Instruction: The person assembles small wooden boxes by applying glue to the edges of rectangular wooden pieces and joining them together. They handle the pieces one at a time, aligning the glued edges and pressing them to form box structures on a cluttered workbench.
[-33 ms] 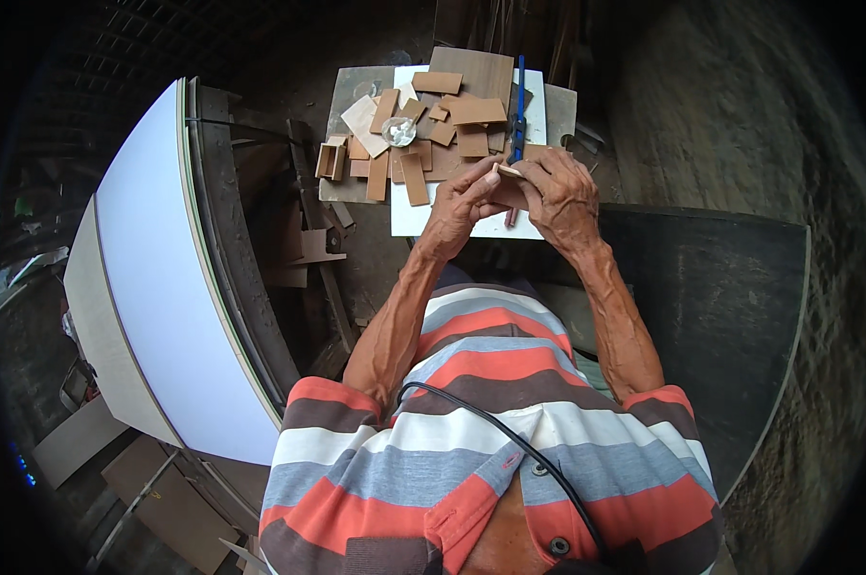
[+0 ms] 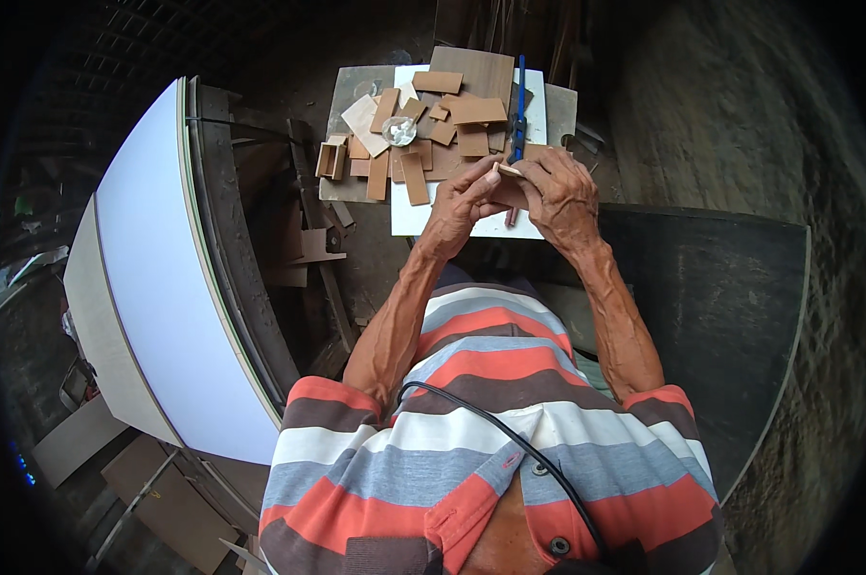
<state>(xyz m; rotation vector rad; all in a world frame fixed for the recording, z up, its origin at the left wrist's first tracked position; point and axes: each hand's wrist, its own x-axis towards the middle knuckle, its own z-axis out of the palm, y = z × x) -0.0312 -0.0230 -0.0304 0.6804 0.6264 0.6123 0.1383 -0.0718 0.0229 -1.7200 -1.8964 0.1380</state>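
Over the near edge of a white board [image 2: 411, 223], both hands hold a small brown wooden piece [image 2: 512, 195] with a pale edge upward. My left hand [image 2: 459, 203] pinches its left side between thumb and fingers. From the right, my right hand [image 2: 560, 196] is closed around the other side, its fingers partly hiding the piece. Just beyond the right hand lies a long, narrow blue tool [image 2: 519, 129]. To the left, several flat brown wooden pieces [image 2: 414, 179] are scattered, with a small clear dish [image 2: 398, 131] of white stuff among them.
A small open wooden box [image 2: 330, 159] stands at the table's left. A larger brown board [image 2: 481, 72] lies at the back. Tall white panels [image 2: 155, 259] lean on my left, and a dark board [image 2: 706, 316] is on my right. Wood scraps [image 2: 310, 247] lie below the table's left side.
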